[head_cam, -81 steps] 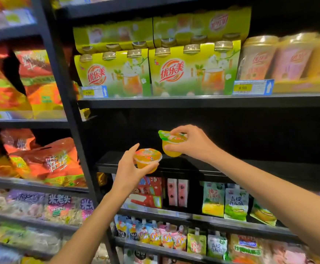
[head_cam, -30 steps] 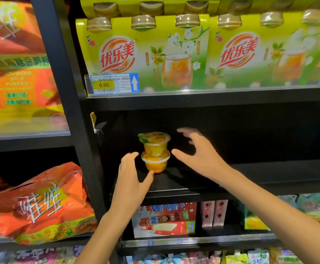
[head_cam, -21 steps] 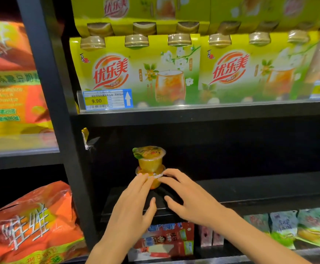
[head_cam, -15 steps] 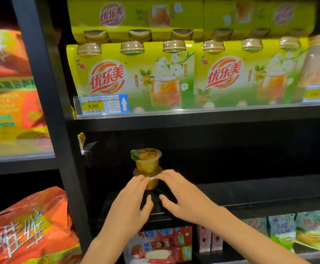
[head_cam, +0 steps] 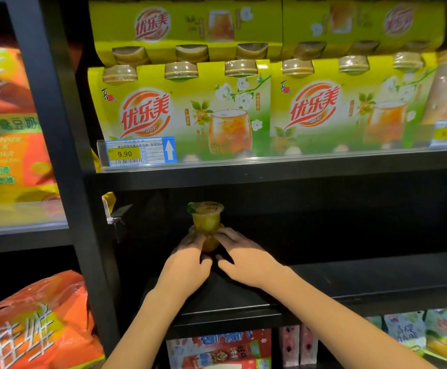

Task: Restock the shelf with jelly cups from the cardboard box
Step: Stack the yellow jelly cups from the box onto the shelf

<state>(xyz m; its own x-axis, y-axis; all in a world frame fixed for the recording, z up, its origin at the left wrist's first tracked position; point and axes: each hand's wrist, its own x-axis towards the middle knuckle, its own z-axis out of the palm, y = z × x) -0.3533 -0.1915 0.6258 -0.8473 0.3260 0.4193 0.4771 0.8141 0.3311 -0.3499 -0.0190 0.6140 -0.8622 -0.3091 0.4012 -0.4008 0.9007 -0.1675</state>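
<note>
Bright upper shelf, dim recess, blurred edges.

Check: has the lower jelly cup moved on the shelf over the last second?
Yes. The lower jelly cup, top cup riding on it, has gone deeper into the dark shelf, away from its front edge, with left hand and right hand at it.
</note>
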